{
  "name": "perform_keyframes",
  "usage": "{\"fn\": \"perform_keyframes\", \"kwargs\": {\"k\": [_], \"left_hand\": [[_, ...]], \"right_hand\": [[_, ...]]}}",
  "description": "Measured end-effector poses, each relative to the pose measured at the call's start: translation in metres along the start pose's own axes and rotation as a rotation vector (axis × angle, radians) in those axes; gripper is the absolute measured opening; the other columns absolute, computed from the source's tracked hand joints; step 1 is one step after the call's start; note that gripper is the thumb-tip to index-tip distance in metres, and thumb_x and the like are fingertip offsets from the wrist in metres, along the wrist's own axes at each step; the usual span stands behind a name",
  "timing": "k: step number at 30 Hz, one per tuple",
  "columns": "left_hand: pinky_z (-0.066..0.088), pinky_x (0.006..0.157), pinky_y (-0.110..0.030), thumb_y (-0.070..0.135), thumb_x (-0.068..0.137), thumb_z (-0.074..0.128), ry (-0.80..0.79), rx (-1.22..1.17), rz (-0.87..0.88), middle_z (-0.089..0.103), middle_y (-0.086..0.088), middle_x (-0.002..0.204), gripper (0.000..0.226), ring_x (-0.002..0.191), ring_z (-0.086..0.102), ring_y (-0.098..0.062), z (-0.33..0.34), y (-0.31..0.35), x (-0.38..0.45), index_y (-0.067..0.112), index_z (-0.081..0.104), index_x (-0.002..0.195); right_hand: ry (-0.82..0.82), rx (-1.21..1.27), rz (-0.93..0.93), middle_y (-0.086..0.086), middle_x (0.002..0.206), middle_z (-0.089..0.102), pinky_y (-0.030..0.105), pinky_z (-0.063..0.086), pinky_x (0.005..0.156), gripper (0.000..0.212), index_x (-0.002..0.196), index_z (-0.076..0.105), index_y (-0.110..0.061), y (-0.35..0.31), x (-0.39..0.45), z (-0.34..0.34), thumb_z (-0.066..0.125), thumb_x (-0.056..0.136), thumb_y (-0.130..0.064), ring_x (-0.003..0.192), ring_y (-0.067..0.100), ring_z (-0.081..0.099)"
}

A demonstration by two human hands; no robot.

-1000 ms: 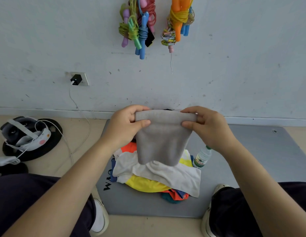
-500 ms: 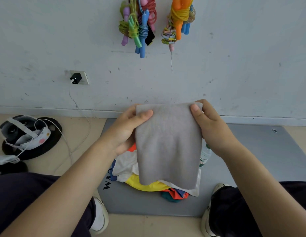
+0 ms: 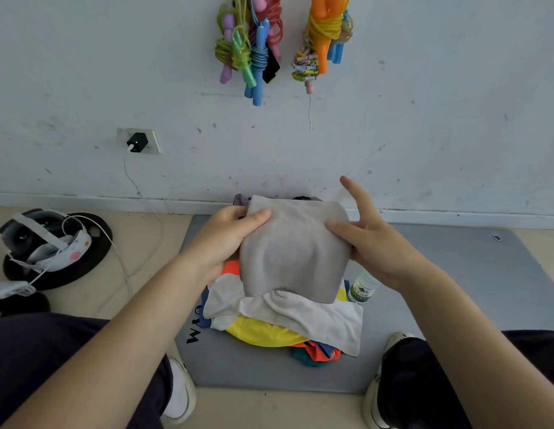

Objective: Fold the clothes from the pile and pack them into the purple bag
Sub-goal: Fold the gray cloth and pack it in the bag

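Nearest the camera, two dark-trousered knees and white shoes frame a grey mat [image 3: 455, 274] on the floor. On it sits the pile of clothes [image 3: 285, 320] — a white piece on top, yellow, orange and teal beneath — none of it folded, as far as one can see. A small water bottle [image 3: 362, 287] stands just beside the pile on its right.

Above the pile, both hands hold up a grey cloth [image 3: 292, 252], already doubled into a compact shape. The left hand [image 3: 226, 239] grips its left edge, thumb on the front and fingers behind. The right hand [image 3: 371, 243] holds the right edge with thumb pressed to the front; its index finger sticks up free, and whether the other fingers curl round the back is hidden.

Behind the cloth, against the wall, a sliver of purple [image 3: 241, 201] peeks out — likely the purple bag, though mostly covered.

Judging from this, the task is early: one garment nearly folded and not yet packed, the whole pile still waiting.

Further off, skipping ropes [image 3: 254, 48] hang on the wall, and a headset [image 3: 46, 239] lies to the left.
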State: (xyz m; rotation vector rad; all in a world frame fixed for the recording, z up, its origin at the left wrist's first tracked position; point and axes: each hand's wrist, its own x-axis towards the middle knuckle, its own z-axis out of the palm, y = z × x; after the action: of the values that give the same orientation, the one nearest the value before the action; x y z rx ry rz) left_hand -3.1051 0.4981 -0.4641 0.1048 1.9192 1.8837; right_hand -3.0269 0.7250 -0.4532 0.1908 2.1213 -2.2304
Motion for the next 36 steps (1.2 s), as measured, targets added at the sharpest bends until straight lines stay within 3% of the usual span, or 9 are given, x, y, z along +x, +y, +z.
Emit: {"fn": "perform_keyframes", "kwargs": {"k": [3, 7, 13, 17, 22, 26, 29, 32, 36], "left_hand": [[0.054, 0.077, -0.025, 0.035, 0.070, 0.086, -0.031, 0.019, 0.082, 0.068, 0.001, 0.116, 0.058, 0.104, 0.068, -0.015, 0.002, -0.006, 0.003, 0.037, 0.060, 0.122], [0.050, 0.094, -0.027, 0.024, 0.065, 0.091, -0.131, 0.405, 0.227, 0.063, 0.014, 0.121, 0.061, 0.114, 0.060, -0.007, -0.002, -0.006, 0.002, 0.034, 0.063, 0.118], [0.043, 0.053, -0.012, 0.049, 0.060, 0.089, -0.157, 0.472, 0.219, 0.069, 0.014, 0.071, 0.035, 0.062, 0.061, 0.001, -0.015, 0.006, 0.002, 0.026, 0.074, 0.082], [0.041, 0.048, -0.010, 0.067, 0.058, 0.078, -0.248, 0.421, 0.177, 0.070, 0.015, 0.068, 0.040, 0.058, 0.062, 0.002, -0.026, 0.016, -0.002, 0.031, 0.076, 0.075], [0.035, 0.053, -0.022, 0.053, 0.072, 0.080, 0.182, 0.590, 0.276, 0.054, 0.009, 0.055, 0.035, 0.048, 0.046, -0.003, -0.020, 0.006, 0.012, 0.022, 0.068, 0.081], [0.050, 0.052, -0.018, 0.052, 0.087, 0.066, -0.043, 0.211, 0.165, 0.073, 0.007, 0.071, 0.029, 0.064, 0.067, -0.009, 0.020, 0.015, 0.020, 0.023, 0.070, 0.092], [0.061, 0.076, -0.040, 0.057, 0.079, 0.070, -0.055, -0.134, 0.001, 0.075, -0.012, 0.101, 0.057, 0.086, 0.074, -0.024, 0.036, 0.020, 0.045, 0.010, 0.067, 0.113], [0.055, 0.091, -0.054, 0.040, 0.082, 0.076, 0.145, -0.270, 0.014, 0.068, -0.016, 0.119, 0.052, 0.101, 0.071, -0.032, 0.028, 0.002, 0.075, 0.008, 0.064, 0.120], [0.053, 0.097, -0.051, 0.033, 0.081, 0.077, -0.051, -0.439, -0.011, 0.068, -0.015, 0.123, 0.033, 0.111, 0.067, -0.030, 0.025, -0.038, 0.113, 0.013, 0.075, 0.106]], "right_hand": [[-0.003, -0.154, -0.008, 0.002, 0.103, 0.062, 0.032, 0.055, 0.075, 0.034, 0.118, 0.056, -0.041, -0.001, 0.000, 0.001, 0.069, 0.089, -0.028, 0.090, 0.017, 0.062], [-0.072, -0.566, 0.054, -0.001, 0.111, 0.056, 0.033, 0.055, 0.077, 0.056, 0.115, 0.053, -0.032, 0.000, -0.001, 0.000, 0.085, 0.072, -0.016, 0.088, 0.013, 0.059], [-0.106, -0.482, -0.068, 0.001, 0.087, 0.067, 0.022, 0.045, 0.068, 0.013, 0.094, 0.073, -0.016, -0.004, -0.001, -0.009, 0.076, 0.083, -0.023, 0.077, 0.006, 0.060], [-0.267, -0.196, 0.060, 0.007, 0.098, 0.074, 0.023, 0.055, 0.071, 0.031, 0.099, 0.075, -0.016, -0.007, -0.006, -0.012, 0.067, 0.086, -0.043, 0.087, 0.018, 0.070], [-0.013, -0.254, -0.004, 0.006, 0.078, 0.064, 0.028, 0.052, 0.059, 0.031, 0.095, 0.072, -0.010, -0.005, 0.004, -0.003, 0.066, 0.089, -0.040, 0.072, 0.019, 0.060], [0.369, -0.677, -0.372, 0.000, 0.069, 0.055, 0.029, 0.039, 0.059, 0.026, 0.083, 0.062, -0.010, -0.006, 0.021, 0.019, 0.075, 0.081, -0.033, 0.063, 0.015, 0.048], [0.183, -0.831, -0.550, -0.006, 0.090, 0.066, 0.025, 0.045, 0.071, 0.034, 0.095, 0.068, -0.015, 0.001, 0.031, 0.042, 0.085, 0.071, -0.033, 0.082, 0.010, 0.056], [0.135, -0.592, -0.455, -0.010, 0.087, 0.069, 0.021, 0.044, 0.074, 0.024, 0.086, 0.072, -0.018, 0.011, 0.050, 0.039, 0.085, 0.072, -0.033, 0.082, 0.003, 0.058], [0.393, -0.186, -0.098, -0.009, 0.098, 0.069, 0.018, 0.052, 0.074, 0.043, 0.107, 0.061, -0.027, 0.037, 0.092, 0.009, 0.080, 0.074, -0.046, 0.086, -0.003, 0.064]]}}
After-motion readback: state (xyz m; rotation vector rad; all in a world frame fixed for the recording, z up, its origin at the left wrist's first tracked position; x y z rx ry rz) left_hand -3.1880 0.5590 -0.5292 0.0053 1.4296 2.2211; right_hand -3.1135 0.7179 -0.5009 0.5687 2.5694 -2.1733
